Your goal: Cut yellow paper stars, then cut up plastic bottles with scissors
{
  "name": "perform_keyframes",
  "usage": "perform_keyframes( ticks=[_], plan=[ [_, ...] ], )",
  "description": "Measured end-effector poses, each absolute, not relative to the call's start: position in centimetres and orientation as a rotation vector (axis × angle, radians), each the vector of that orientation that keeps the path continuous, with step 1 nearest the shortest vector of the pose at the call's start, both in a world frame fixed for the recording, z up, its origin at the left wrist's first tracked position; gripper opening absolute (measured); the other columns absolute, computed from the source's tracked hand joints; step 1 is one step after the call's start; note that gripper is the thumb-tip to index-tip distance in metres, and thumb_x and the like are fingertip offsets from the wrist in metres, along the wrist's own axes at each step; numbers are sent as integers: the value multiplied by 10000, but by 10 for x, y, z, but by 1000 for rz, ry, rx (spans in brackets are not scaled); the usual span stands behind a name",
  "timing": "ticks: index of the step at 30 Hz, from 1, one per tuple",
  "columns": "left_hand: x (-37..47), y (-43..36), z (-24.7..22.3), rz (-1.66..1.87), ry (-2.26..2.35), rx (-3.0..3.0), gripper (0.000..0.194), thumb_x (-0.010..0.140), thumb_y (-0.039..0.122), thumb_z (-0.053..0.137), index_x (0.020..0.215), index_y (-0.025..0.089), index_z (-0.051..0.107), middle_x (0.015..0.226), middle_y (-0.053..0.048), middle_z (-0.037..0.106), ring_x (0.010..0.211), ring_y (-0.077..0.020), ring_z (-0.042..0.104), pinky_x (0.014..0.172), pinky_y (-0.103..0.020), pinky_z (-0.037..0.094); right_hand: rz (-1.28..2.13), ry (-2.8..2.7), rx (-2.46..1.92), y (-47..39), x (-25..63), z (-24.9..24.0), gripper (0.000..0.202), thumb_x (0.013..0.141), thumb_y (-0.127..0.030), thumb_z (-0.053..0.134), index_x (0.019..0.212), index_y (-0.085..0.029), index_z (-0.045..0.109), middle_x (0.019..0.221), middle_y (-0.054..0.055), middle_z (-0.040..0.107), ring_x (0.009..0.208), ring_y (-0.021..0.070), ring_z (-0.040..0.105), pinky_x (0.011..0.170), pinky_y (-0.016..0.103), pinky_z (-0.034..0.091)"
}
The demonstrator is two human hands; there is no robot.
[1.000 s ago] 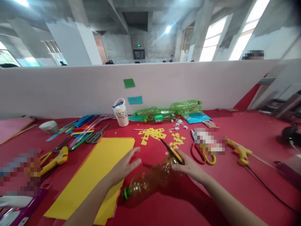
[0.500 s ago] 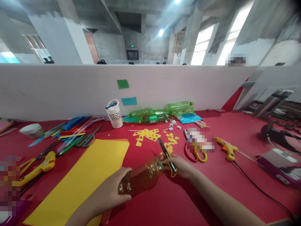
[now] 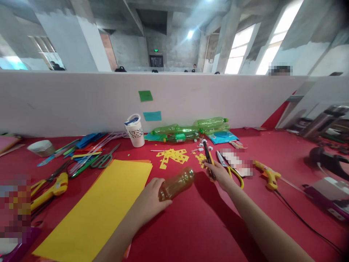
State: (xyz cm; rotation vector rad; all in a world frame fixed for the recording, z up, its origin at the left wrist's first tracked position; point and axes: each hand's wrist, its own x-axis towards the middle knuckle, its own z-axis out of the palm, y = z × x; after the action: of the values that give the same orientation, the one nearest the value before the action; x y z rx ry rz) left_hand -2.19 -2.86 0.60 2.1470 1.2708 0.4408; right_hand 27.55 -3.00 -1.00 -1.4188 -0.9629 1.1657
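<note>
A see-through plastic bottle (image 3: 177, 185), looking brownish over the red table, lies tilted in my left hand (image 3: 151, 196), whose fingers wrap round its base end. Its neck points up and to the right. In my right hand (image 3: 218, 174) is a slim black and yellow utility knife (image 3: 208, 160), held upright and apart from the bottle. Just beyond that hand lie small yellow paper stars (image 3: 200, 159) and a pair of scissors (image 3: 236, 177), partly covered by the hand. Yellow paper sheets (image 3: 100, 203) lie beneath my left forearm.
Several green bottles (image 3: 188, 130) lie along the white partition (image 3: 81, 102), beside a paper cup (image 3: 135, 133). Star-punched yellow scraps (image 3: 173, 157) lie mid-table. A yellow glue gun (image 3: 269, 176) with a cord is at right; another glue gun (image 3: 56, 189) and green scissors (image 3: 105, 159) are at left.
My right hand has moved away from the bottle's neck, up and to the right, with the knife. My left hand has carried the bottle forward and right.
</note>
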Motion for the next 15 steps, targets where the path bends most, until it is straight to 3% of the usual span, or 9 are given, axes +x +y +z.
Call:
perform_keyframes(
  ticks=[2, 3, 6, 8, 15],
  plan=[
    [-8, -26, 3, 452, 1277, 2151, 606, 686, 448, 593, 1232, 217, 462, 1198, -117, 517, 1065, -300, 528, 900, -420, 398, 1114, -1075, -1483, -49, 265, 2, 250, 892, -397, 484, 1039, -195, 500, 635, -76, 504, 370, 47, 413, 326, 146, 284],
    [-3, -25, 2, 452, 1290, 2154, 625, 692, 457, 589, 1251, 217, 446, 1204, -122, 514, 1076, -310, 521, 901, -433, 396, 1097, -1141, -1500, -60, 259, 8, 268, 891, -433, 458, 1061, -226, 473, 647, -81, 500, 369, 50, 420, 319, 145, 263],
    [2, -25, -3, 451, 1315, 2127, 754, 679, 491, 605, 1329, 209, 349, 1296, -150, 455, 1166, -343, 456, 923, -471, 377, 1095, -1368, -1540, -88, 239, 22, 255, 914, -446, 361, 1037, -249, 466, 621, -78, 497, 378, 79, 455, 344, 175, 301],
    [-4, -26, -6, 462, 1292, 2072, 813, 668, 497, 622, 1354, 205, 298, 1358, -160, 400, 1222, -344, 404, 960, -481, 353, 1062, -1523, -1584, -102, 229, 27, 247, 927, -402, 341, 878, -224, 506, 610, -52, 527, 430, 93, 487, 408, 193, 317],
    [-43, -23, 5, 539, 1158, 1710, 601, 772, 452, 539, 1307, 247, 356, 1403, -133, 371, 1245, -295, 407, 959, -425, 395, 722, -1955, -1835, -114, 216, 24, 193, 898, -239, 350, 987, -209, 519, 604, 4, 558, 493, 153, 494, 461, 251, 170]
  ],
)
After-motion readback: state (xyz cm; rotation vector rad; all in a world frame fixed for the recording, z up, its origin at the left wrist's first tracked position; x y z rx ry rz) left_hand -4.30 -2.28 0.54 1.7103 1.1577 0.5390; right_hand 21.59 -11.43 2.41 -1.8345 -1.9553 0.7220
